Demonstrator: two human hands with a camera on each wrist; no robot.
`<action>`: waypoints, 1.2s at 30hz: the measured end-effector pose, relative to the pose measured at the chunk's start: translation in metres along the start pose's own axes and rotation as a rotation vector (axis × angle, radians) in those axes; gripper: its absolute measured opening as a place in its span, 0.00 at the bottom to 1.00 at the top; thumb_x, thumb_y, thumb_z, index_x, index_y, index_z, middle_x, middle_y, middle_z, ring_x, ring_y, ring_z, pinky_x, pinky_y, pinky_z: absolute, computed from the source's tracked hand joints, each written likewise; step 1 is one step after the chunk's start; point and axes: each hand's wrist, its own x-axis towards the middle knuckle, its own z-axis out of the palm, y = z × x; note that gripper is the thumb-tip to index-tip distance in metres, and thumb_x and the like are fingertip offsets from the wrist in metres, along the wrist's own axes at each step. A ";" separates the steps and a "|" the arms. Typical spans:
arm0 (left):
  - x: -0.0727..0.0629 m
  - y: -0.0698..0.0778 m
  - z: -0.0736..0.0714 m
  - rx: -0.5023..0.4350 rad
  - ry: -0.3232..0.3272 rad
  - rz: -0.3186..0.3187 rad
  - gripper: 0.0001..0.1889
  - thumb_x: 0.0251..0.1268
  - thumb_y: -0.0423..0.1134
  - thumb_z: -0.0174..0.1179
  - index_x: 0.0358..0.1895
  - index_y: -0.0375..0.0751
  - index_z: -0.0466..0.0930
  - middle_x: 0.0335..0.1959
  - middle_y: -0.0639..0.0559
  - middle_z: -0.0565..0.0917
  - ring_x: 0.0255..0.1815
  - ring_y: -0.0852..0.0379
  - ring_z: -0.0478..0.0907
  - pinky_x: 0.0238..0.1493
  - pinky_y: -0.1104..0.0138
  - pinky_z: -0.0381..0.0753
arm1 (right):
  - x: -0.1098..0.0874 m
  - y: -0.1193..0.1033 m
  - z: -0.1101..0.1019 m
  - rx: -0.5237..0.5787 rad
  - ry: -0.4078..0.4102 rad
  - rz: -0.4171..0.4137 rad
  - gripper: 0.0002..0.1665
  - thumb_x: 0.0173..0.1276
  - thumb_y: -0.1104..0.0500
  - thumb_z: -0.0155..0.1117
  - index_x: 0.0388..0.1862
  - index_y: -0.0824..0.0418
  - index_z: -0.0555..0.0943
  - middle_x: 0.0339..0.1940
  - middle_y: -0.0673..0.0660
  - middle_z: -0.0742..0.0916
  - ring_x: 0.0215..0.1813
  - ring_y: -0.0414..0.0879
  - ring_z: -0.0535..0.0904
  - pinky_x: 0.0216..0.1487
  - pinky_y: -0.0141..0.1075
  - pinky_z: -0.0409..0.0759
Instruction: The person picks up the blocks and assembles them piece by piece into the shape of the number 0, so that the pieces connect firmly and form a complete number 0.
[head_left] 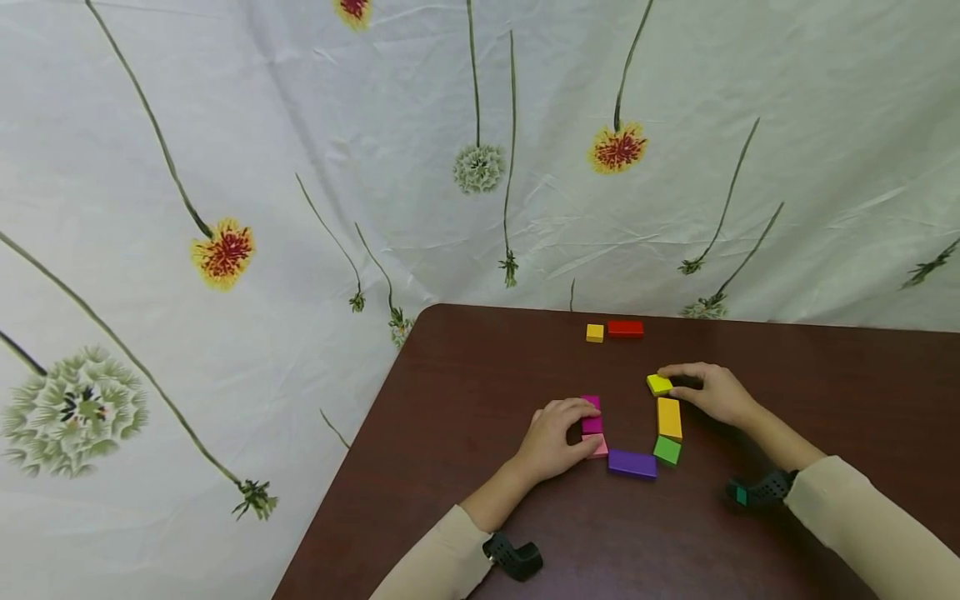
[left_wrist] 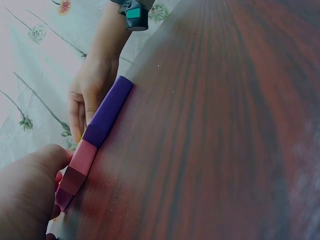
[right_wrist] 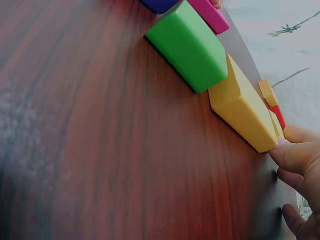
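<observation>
My right hand point(head_left: 716, 392) pinches a small yellow block point(head_left: 659, 384) between thumb and forefinger. That block is at the far end of an orange-yellow block point(head_left: 669, 418), with a green block point(head_left: 667, 450) at the near end. My left hand point(head_left: 553, 438) lies over the left side of a magenta block point(head_left: 592, 425) and a pink block point(head_left: 598, 447). Its fingers touch the magenta block and its thumb is at the pink one. A purple block point(head_left: 632, 464) lies between the pink and green blocks, forming the near side of a U-shaped row.
Near the table's back edge lie another small yellow-orange block point(head_left: 595, 333) and a red block point(head_left: 626, 329). The dark brown table point(head_left: 465, 375) ends at the left and back against a white cloth point(head_left: 300, 100) printed with flowers. Each wrist wears a dark band.
</observation>
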 end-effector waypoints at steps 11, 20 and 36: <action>0.001 -0.001 0.001 -0.008 0.009 0.005 0.18 0.65 0.48 0.63 0.56 0.49 0.82 0.59 0.57 0.79 0.61 0.56 0.71 0.54 0.58 0.68 | -0.001 0.001 -0.003 0.009 -0.041 -0.038 0.20 0.66 0.67 0.64 0.58 0.67 0.80 0.56 0.67 0.82 0.61 0.67 0.73 0.57 0.62 0.70; 0.001 -0.002 0.001 -0.003 0.007 0.008 0.18 0.64 0.48 0.63 0.56 0.49 0.82 0.59 0.56 0.79 0.61 0.56 0.72 0.54 0.58 0.68 | -0.003 0.001 -0.005 0.035 -0.062 -0.054 0.21 0.66 0.68 0.64 0.58 0.68 0.80 0.58 0.67 0.82 0.62 0.67 0.73 0.57 0.61 0.71; 0.000 -0.001 0.001 -0.008 -0.001 -0.004 0.19 0.65 0.48 0.62 0.56 0.49 0.82 0.59 0.56 0.78 0.62 0.56 0.71 0.55 0.56 0.68 | -0.036 -0.020 0.023 0.227 0.183 0.059 0.25 0.73 0.56 0.60 0.65 0.67 0.75 0.66 0.67 0.75 0.67 0.67 0.64 0.61 0.65 0.61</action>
